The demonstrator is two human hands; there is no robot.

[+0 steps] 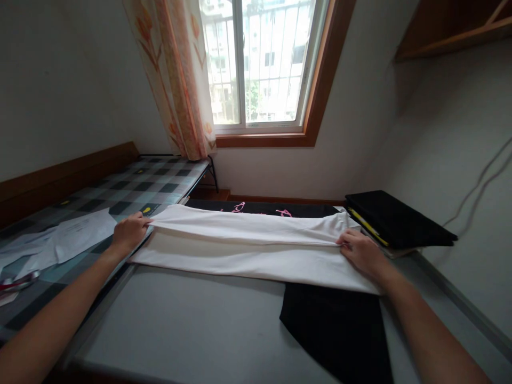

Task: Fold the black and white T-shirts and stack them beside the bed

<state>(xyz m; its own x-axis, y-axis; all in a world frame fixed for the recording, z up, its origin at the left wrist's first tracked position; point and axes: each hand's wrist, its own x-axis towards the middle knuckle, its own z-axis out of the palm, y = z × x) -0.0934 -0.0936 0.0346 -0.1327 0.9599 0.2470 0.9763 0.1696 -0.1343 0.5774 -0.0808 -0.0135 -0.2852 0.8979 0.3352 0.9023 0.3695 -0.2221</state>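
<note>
The left hand (pixel 131 232) pinches one end of the white cloth (pixel 240 266), at the left side of the table (pixel 192 330), next to the bed (pixel 168 176). The right hand (pixel 362 253) pinches the other end, near the black case (pixel 400 218). The fingers of both hands are closed on the cloth. The white cloth lies in a long strip across the table, from one hand to the other. A fold runs along it, and the part between the hands looks pulled out long. A black cloth (pixel 340 325) sticks out from under its front edge, on the right, and lies flat on the table. Behind the white cloth there is more dark cloth (pixel 204 206) with pink marks on it. I cannot tell if the two dark bits are one piece. The black case sits at the back right of the table, with something yellow (pixel 366 224) poking out below it. The bed has a checked top, and white papers (pixel 82 232) lie on it, left of the left hand. At the back are a window (pixel 272 69) and a curtain (pixel 176 80) with orange flowers.
</note>
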